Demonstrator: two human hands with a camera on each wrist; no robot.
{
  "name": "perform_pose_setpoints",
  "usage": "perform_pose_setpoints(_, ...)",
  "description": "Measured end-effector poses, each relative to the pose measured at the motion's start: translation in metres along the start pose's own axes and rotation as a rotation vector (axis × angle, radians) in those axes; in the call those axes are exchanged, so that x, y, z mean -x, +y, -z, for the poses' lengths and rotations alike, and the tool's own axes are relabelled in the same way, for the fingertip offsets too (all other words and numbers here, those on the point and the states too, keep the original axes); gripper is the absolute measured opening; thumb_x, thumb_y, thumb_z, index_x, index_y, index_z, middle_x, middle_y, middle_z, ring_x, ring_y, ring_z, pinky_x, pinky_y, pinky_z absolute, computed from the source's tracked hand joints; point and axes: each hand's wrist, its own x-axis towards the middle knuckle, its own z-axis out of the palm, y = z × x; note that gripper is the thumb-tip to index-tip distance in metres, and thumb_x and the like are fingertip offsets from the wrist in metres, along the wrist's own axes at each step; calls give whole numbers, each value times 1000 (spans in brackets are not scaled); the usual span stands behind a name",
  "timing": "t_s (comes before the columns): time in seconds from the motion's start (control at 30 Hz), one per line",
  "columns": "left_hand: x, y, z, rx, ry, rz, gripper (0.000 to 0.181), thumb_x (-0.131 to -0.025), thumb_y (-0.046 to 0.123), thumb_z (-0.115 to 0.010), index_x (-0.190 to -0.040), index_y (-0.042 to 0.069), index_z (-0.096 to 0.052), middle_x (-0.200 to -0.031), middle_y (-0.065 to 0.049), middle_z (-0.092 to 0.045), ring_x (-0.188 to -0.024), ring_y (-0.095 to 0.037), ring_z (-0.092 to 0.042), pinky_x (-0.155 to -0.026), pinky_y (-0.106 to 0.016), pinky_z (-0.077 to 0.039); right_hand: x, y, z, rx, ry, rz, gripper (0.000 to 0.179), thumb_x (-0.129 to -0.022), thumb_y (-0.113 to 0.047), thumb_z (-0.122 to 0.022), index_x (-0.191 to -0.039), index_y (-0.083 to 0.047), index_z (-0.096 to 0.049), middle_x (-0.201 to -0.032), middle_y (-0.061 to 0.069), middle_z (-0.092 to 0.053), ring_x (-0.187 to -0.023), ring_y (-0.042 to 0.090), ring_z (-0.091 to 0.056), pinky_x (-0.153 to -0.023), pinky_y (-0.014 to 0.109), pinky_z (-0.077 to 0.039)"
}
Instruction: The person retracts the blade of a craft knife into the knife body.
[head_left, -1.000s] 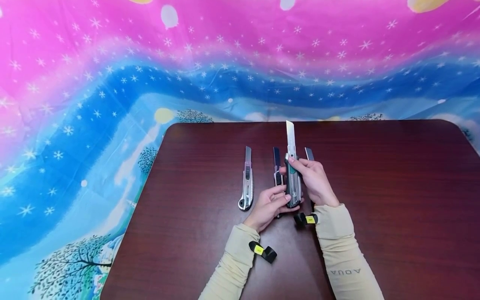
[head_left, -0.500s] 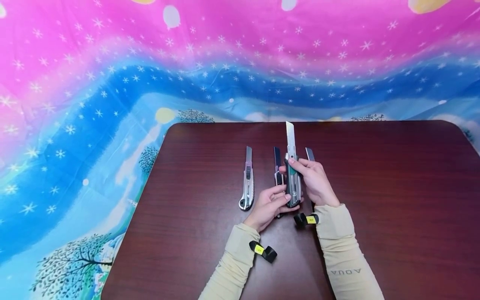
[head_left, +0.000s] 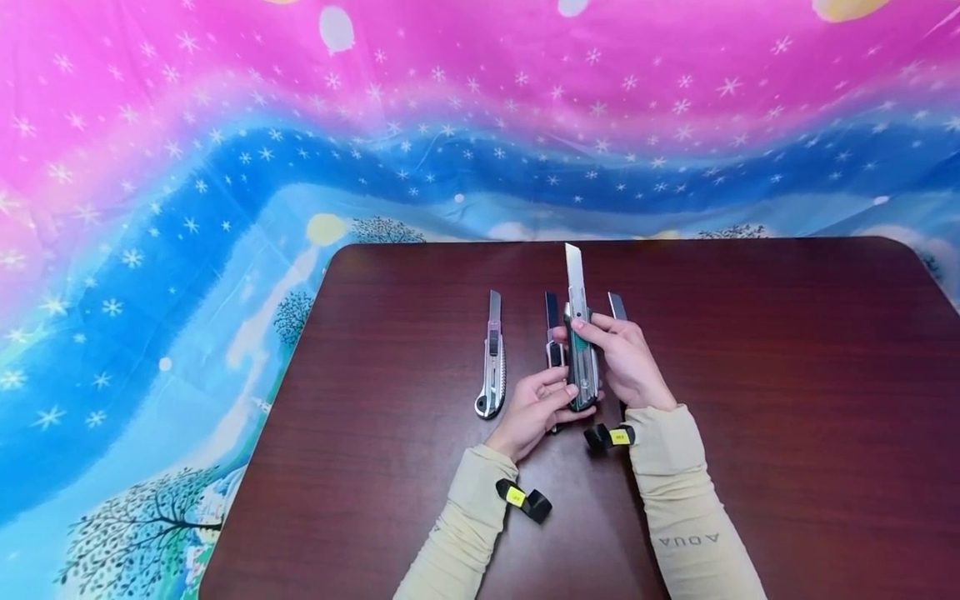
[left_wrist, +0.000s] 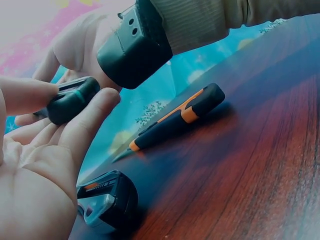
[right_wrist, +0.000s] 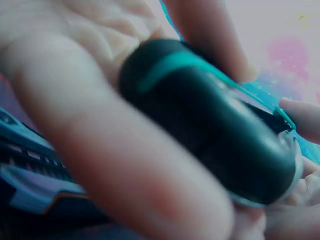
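Note:
A utility knife (head_left: 583, 375) with a dark and silver body, a green slider and a long bare blade is held upright over the table. My left hand (head_left: 534, 410) grips its lower end. Higher up, my right hand (head_left: 628, 358) pinches it, thumb at the green slider. In the left wrist view the dark butt of this knife (left_wrist: 75, 102) lies between my left fingers. The right wrist view has its rounded black side (right_wrist: 215, 130) close up. Behind the hands lies a second utility knife (head_left: 555, 354), partly hidden.
To the left, a silver utility knife (head_left: 492, 367) lies blade out on the dark red table (head_left: 360, 400). An orange-and-black utility knife (left_wrist: 180, 117) lies to the right, mostly hidden by my right hand in the head view. A patterned cloth (head_left: 450, 125) hangs behind the table.
The held utility knife has shifted slightly left at its blade end. Both hands keep their hold on it, and the other knives lie where they were.

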Motion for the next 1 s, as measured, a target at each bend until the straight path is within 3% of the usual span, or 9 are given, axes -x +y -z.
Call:
perform_pose_setpoints(0.3, 0, -1, 2, 12, 20, 9, 43, -98, -1, -45, -139, -11, -39, -133, -41, -46, -121, -54, -48, -95, -44, -52, -1, 0, -1, -37, -43, -15, 45, -94, -19, -63, -131, 4, -50, -97, 3, -76, -98, 13, -69, -83, 24, -55)
perform_pose_setpoints(0.63, 2, 2, 3, 20, 18, 6, 42, -98, -1, -44, -138, -13, -38, -134, -42, -44, -118, -46, -55, -94, -44, -53, -5, 6, -7, -45, -24, -70, 35, -100, -18, -54, -129, 1, -48, -95, 0, -75, -96, 14, -70, -96, 31, -53)
perform_pose_setpoints(1.0, 0, 2, 2, 32, 27, 23, 42, -99, 2, -46, -138, -12, -40, -132, -43, -45, -119, -50, -53, -93, -45, -53, -4, 2, -5, -124, -42, -110, 42, -98, -15, -56, -134, 1, -43, -98, 3, -75, -98, 13, -70, -88, 26, -55)
